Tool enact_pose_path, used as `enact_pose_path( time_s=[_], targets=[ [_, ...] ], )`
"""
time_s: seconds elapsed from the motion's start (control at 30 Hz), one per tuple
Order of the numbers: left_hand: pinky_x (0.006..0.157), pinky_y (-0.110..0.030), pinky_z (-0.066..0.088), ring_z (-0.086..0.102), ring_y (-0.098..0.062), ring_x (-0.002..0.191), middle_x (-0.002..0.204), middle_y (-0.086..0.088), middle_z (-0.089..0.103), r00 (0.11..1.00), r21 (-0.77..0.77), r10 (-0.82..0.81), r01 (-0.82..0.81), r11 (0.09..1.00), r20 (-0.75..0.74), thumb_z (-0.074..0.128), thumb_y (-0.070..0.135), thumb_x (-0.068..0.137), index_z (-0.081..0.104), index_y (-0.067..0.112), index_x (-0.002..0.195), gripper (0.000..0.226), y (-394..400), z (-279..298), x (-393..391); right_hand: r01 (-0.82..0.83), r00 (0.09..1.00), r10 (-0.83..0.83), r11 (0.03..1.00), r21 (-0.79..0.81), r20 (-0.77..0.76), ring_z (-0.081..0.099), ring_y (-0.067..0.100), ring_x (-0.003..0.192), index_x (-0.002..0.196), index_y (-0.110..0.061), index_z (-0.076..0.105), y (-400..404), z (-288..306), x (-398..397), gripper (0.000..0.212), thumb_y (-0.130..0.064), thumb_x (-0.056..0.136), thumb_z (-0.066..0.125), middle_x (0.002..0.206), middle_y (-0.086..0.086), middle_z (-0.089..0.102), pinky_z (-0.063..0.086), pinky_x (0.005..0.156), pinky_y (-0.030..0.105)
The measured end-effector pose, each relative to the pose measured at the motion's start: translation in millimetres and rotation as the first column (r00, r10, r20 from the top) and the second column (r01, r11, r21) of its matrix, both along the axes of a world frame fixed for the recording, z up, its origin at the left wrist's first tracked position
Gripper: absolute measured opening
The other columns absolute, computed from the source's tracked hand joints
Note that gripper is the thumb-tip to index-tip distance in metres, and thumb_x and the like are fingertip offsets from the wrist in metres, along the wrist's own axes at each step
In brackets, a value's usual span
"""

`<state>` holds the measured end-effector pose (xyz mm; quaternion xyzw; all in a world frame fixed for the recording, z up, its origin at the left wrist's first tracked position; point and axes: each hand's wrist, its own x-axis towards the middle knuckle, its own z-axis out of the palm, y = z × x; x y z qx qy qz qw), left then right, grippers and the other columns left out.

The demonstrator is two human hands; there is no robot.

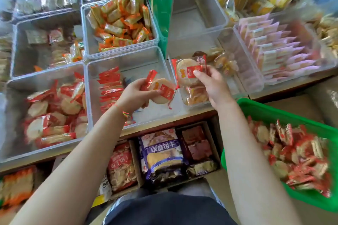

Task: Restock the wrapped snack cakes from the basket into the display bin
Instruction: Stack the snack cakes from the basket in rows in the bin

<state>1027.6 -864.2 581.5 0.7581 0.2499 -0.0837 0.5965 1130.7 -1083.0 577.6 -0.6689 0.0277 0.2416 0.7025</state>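
My left hand [134,94] grips a round snack cake in a clear and red wrapper [161,90] above the clear display bin [128,58] at the centre of the shelf. A row of the same cakes [109,89] stands on edge along that bin's left side. My right hand [214,86] pinches a second wrapped cake [188,72] a little further right, over the bin's right wall. The green basket [265,109] at the lower right holds several more red-wrapped cakes [296,157].
Clear bins cover the shelf: similar round cakes [53,115] at the left, orange-wrapped snacks [120,22] behind, pink packets [274,49] at the right, an almost bare bin [199,14] at the back. Boxes of bagged snacks [162,153] stand under the shelf edge.
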Motion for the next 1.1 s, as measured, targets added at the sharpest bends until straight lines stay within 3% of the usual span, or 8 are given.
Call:
enact_pose_path(
  time_s=[0.07, 0.17, 0.33, 0.5, 0.63, 0.73, 0.9, 1.1],
  targets=[
    [0.048, -0.023, 0.044, 0.055, -0.006, 0.051, 0.073, 0.004, 0.063, 0.998, 0.299, 0.053, -0.063, 0.952, 0.039, 0.075, 0.025, 0.081, 0.062, 0.019, 0.098, 0.022, 27, -4, -4, -0.019, 1.000, 0.018, 0.999, -0.050, -0.019, 0.068, 0.024, 0.088, 0.113, -0.010, 0.061, 25, -4, -4, 0.028, -0.015, 0.086, 0.069, 0.104, 0.011, 0.070, 0.055, 0.070, 0.038],
    [0.072, -0.033, 0.047, 0.064, -0.027, 0.085, 0.095, -0.006, 0.070, 0.995, 0.661, -0.070, 0.096, 0.744, -0.066, 0.063, 0.039, 0.089, 0.067, 0.023, 0.106, 0.023, 53, -22, -9, -0.049, 0.996, 0.045, 0.997, -0.060, -0.076, 0.064, 0.018, 0.084, 0.107, -0.012, 0.055, 49, -12, -14, 0.028, -0.004, 0.084, 0.069, 0.099, 0.009, 0.066, 0.049, 0.062, 0.028],
    [0.085, -0.037, 0.051, 0.063, -0.033, 0.102, 0.109, -0.008, 0.070, 0.863, 0.728, -0.372, 0.494, 0.475, -0.343, 0.056, 0.026, 0.091, 0.068, 0.022, 0.114, 0.027, 49, -63, 0, -0.125, 0.970, 0.124, 0.992, 0.010, -0.210, 0.068, 0.025, 0.091, 0.122, -0.027, 0.050, 55, -24, -27, 0.051, 0.000, 0.083, 0.069, 0.117, 0.011, 0.060, 0.056, 0.062, 0.036],
    [0.081, -0.032, 0.048, 0.064, -0.026, 0.100, 0.106, -0.001, 0.070, 0.677, 0.643, -0.413, 0.727, 0.243, -0.609, 0.053, 0.029, 0.089, 0.068, 0.025, 0.110, 0.026, 43, -91, -5, -0.041, 0.964, 0.037, 0.999, -0.007, -0.263, 0.071, 0.021, 0.085, 0.104, -0.021, 0.060, 45, -33, -30, 0.023, -0.019, 0.085, 0.074, 0.108, 0.011, 0.069, 0.055, 0.058, 0.031],
    [0.099, -0.041, 0.038, 0.059, -0.024, 0.110, 0.115, 0.001, 0.067, 0.568, 0.519, -0.426, 0.821, 0.237, -0.704, 0.044, 0.049, 0.094, 0.067, 0.024, 0.109, 0.037, 52, -98, -16, -0.054, 0.978, 0.020, 0.986, -0.160, -0.208, 0.062, 0.011, 0.070, 0.093, -0.023, 0.057, 51, -40, -28, 0.023, -0.027, 0.081, 0.077, 0.083, -0.004, 0.070, 0.042, 0.053, 0.024],
    [0.106, -0.048, 0.026, 0.052, -0.024, 0.123, 0.127, 0.002, 0.062, 0.530, 0.426, -0.466, 0.847, 0.317, -0.708, 0.028, 0.068, 0.093, 0.063, 0.026, 0.122, 0.063, 56, -91, -24, -0.067, 0.974, 0.041, 0.992, -0.106, -0.225, 0.066, 0.011, 0.061, 0.108, -0.018, 0.053, 74, -42, -28, 0.036, -0.010, 0.080, 0.075, 0.094, 0.005, 0.069, 0.048, 0.049, 0.024],
    [0.103, -0.045, 0.029, 0.052, -0.026, 0.118, 0.119, -0.004, 0.065, 0.632, 0.446, -0.492, 0.773, 0.452, -0.598, 0.019, 0.063, 0.097, 0.063, 0.029, 0.118, 0.060, 61, -83, -50, -0.259, 0.964, 0.266, 0.913, -0.314, -0.022, 0.067, 0.019, 0.085, 0.114, -0.027, 0.054, 116, -55, -31, 0.048, 0.001, 0.078, 0.070, 0.099, 0.004, 0.065, 0.056, 0.064, 0.029],
    [0.092, -0.040, 0.037, 0.053, -0.025, 0.093, 0.079, -0.002, 0.064, 0.840, 0.751, -0.453, 0.499, 0.431, -0.298, 0.031, 0.032, 0.101, 0.057, 0.020, 0.071, 0.042, 57, -83, -80, -0.396, 0.817, 0.573, 0.641, -0.657, 0.065, 0.062, 0.016, 0.085, 0.094, -0.029, 0.058, 149, -92, -43, 0.032, -0.001, 0.080, 0.064, 0.088, -0.005, 0.066, 0.049, 0.072, 0.025]
  ],
)
